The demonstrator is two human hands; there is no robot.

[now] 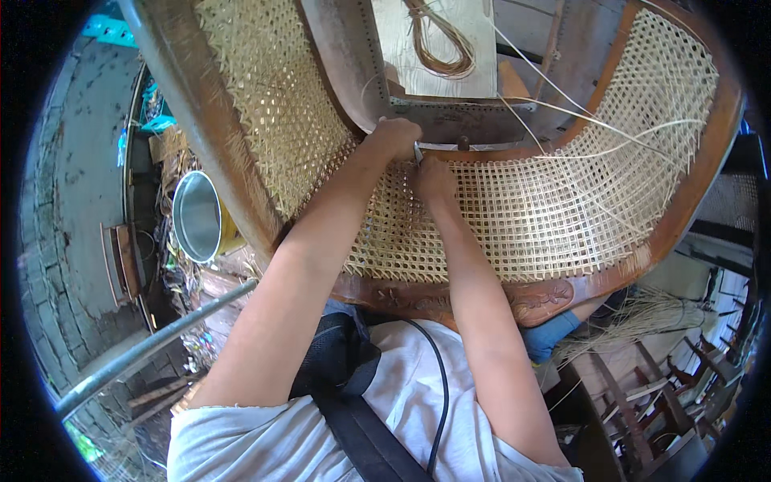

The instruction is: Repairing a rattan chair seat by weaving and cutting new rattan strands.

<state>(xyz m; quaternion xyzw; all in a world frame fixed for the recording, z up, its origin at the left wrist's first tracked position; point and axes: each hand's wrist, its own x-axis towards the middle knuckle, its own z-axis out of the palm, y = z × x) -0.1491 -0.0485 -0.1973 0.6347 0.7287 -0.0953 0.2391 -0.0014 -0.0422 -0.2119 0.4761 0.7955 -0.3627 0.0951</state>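
Observation:
A wooden furniture frame with carved front edge holds a woven cane panel before me. My left hand is closed at the panel's inner edge, by the frame's inner corner; its fingertips are mostly hidden. Just below and to the right, my right hand is closed over the weave. From its top a small, thin, shiny tool sticks up between the two hands; its kind is too small to tell. Loose pale cane strands trail over the right part of the panel.
A coil of cane lies on a pale board beyond the frame. At left stand a metal bucket and a slanting metal pipe. Wooden chair parts and a bundle of cane strands lie at lower right.

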